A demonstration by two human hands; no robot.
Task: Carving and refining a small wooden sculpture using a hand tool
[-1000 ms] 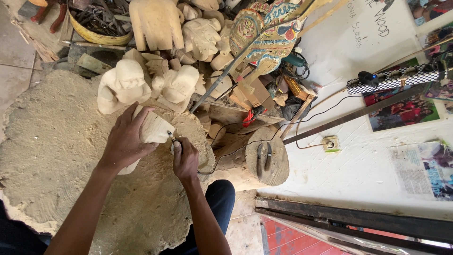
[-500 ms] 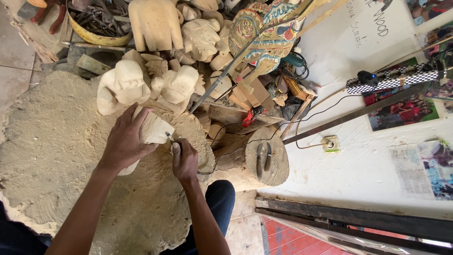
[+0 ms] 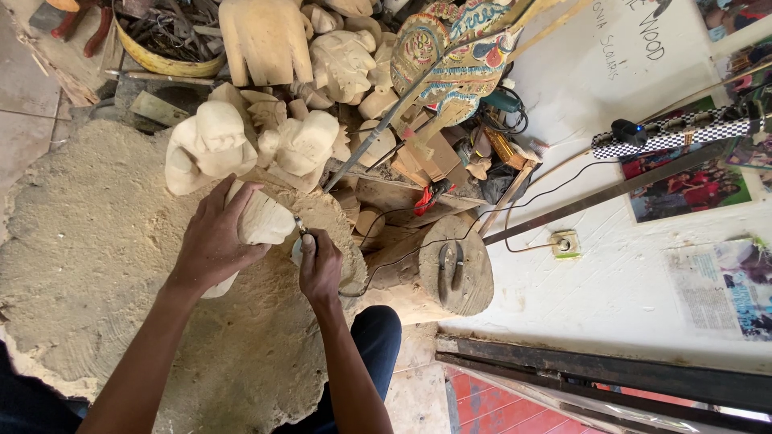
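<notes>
My left hand (image 3: pixel 215 237) grips a pale, unfinished wooden carving (image 3: pixel 259 225) and holds it down on a mound of sawdust (image 3: pixel 96 257). My right hand (image 3: pixel 319 265) is closed around a small carving tool (image 3: pixel 299 235) whose metal tip touches the right side of the carving. A thin dark cable (image 3: pixel 378 269) runs from near my right hand toward a round wooden stump (image 3: pixel 446 277).
Rough pale wooden figures (image 3: pixel 241 141) stand just beyond the carving, with more blanks (image 3: pixel 338 60) behind. A yellow bowl of metal tools (image 3: pixel 165 36) sits at the back left. A painted puppet figure (image 3: pixel 458 56) leans on scrap wood. A white wall with a socket (image 3: pixel 564 243) lies right.
</notes>
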